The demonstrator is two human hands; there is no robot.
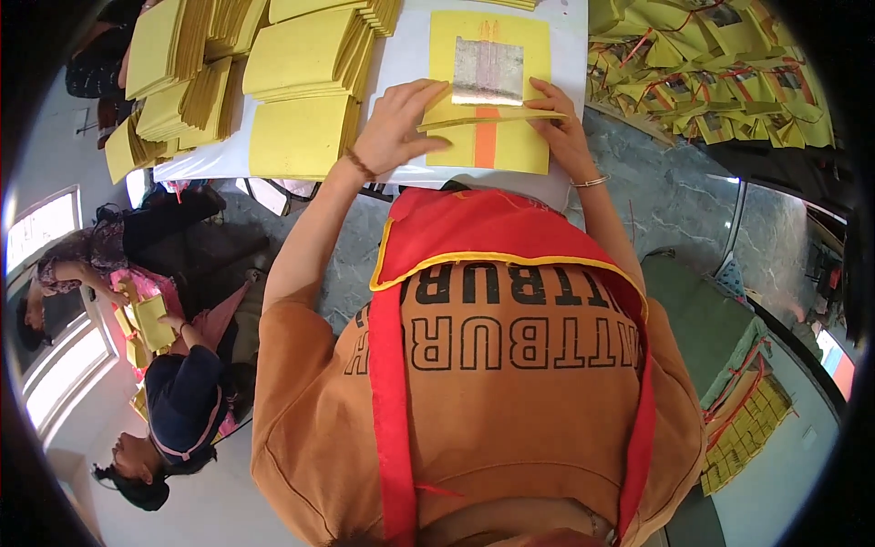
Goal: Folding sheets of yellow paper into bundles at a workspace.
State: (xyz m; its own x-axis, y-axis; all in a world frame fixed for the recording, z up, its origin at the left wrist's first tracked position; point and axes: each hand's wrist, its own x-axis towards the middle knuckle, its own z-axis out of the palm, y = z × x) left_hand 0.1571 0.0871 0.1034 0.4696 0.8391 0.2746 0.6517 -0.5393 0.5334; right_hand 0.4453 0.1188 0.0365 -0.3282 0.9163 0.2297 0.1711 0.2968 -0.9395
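A large yellow paper sheet (444,46) with a silver foil square (488,75) and an orange stripe (486,146) lies near the table's front edge. Across it stands a raised yellow paper (492,118), seen almost edge-on and slightly bowed. My left hand (394,132) is at its left end, thumb and fingers spread apart, the index fingertip by the foil. The right end of this paper rests in my right hand (561,132), whose index finger reaches toward the foil's right side; its thumb is partly hidden.
Stacks of folded yellow paper (305,64) stand left on the white table (401,46). Yellow paper bundles with red ties (711,82) are heaped at right. At left, two other people sit; one person in dark clothing (187,397) reaches toward yellow papers (150,324).
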